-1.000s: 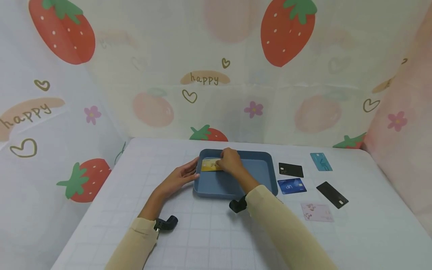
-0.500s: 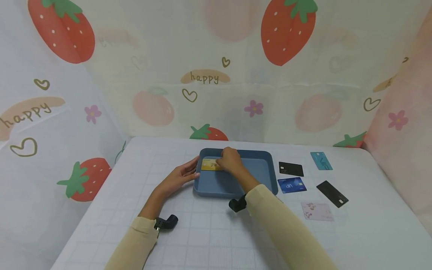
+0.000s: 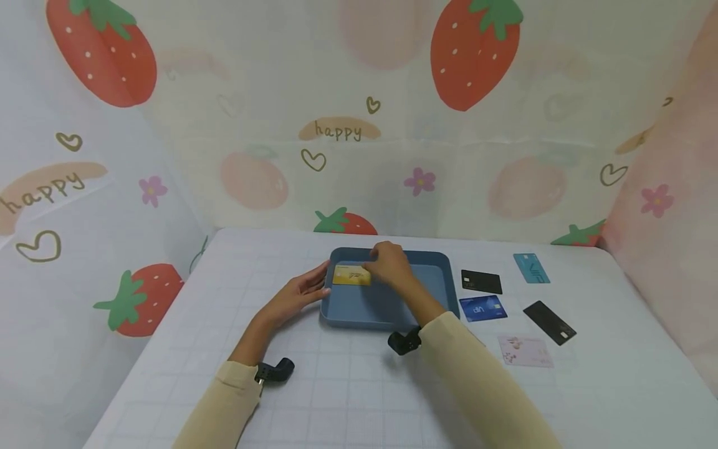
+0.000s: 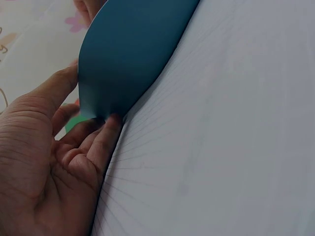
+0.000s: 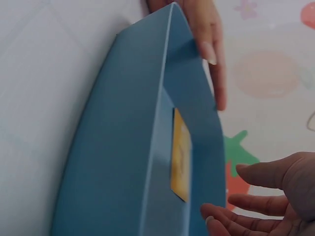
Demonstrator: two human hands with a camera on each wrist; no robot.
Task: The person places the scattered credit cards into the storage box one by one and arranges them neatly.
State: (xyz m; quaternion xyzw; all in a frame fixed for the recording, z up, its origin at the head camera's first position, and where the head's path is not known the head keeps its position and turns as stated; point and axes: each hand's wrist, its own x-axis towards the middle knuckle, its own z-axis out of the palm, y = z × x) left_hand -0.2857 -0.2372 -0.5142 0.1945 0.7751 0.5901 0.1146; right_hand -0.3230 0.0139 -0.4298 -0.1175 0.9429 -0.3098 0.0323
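A yellow card (image 3: 351, 275) lies flat inside the blue tray (image 3: 359, 321), at its back left. My right hand (image 3: 389, 265) is over the tray just right of the card. In the right wrist view, the thumb and fingers of that hand (image 5: 268, 196) are spread apart with nothing between them, and the card (image 5: 180, 156) shows whole on the tray floor. My left hand (image 3: 297, 296) rests against the tray's left end. Its fingers (image 4: 106, 142) touch the outer wall low down, as the left wrist view shows, with the thumb up by the rim.
Right of the tray lie a black card (image 3: 481, 282), a blue VIP card (image 3: 483, 308), a teal card (image 3: 531, 268), another black card (image 3: 550, 323) and a pink flowered card (image 3: 525, 352). A strawberry-print curtain (image 3: 252, 93) stands behind the white table (image 3: 314, 399).
My right hand has let go of the yellow card and drawn slightly up and right, uncovering its right end. The left hand stays at the tray.
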